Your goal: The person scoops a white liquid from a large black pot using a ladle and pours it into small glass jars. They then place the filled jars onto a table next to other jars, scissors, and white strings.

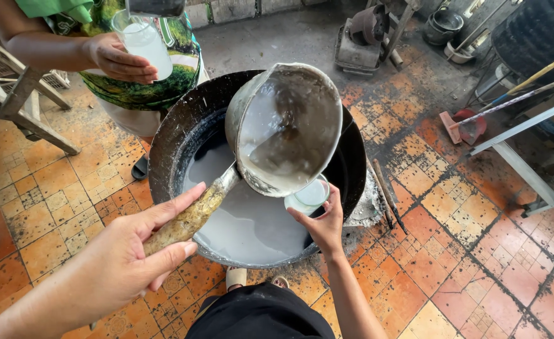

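My left hand [133, 251] grips the crusted wooden handle [192, 216] of a large metal ladle pot [286, 129], held tilted over a big black wok [176, 135]. The pot's inside is coated with white liquid. White liquid [239, 220] fills the wok's bottom. Under the pot's lip, my right hand [324, 223] holds a small glass cup [309, 196] with white liquid in it, above the wok's near right side.
Another person stands behind the wok, a hand [117, 59] holding a clear cup of white liquid [145, 44]. A wooden stool leg [29, 107] stands at left, sticks [387, 194] lie right of the wok, a white frame [528, 163] and long poles at far right. The orange tiled floor is stained.
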